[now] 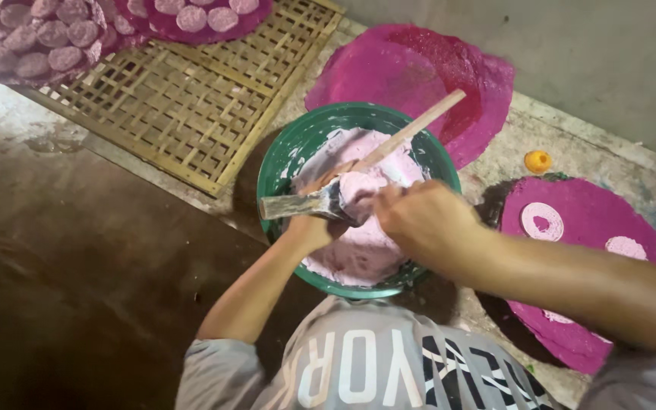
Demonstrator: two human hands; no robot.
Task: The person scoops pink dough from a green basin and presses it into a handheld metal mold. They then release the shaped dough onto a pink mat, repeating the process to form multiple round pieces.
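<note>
Head view: right hand (427, 220) is closed on the wooden paddle (408, 135), whose handle slants up-right over the green bowl (282, 156). Left hand (309, 228) grips the paste-smeared scraper (298, 205), lying crosswise just left of the right.

A woven bamboo lattice mat (191, 91) lies flat on the ground and serves as the landmark here. Below and to the left of it the floor (77, 258) is dark brown, smooth and dimly lit, with a paler, dusty strip running along the mat's lower-left edge. To the right of the mat the ground turns to rough, pale concrete (495, 163), stained and speckled. Beyond the mat's upper right corner a plain grey wall (601, 53) rises, meeting the concrete along a slanting line. Light falls brighter toward the wall side and fades to shadow left of the mat.
</note>
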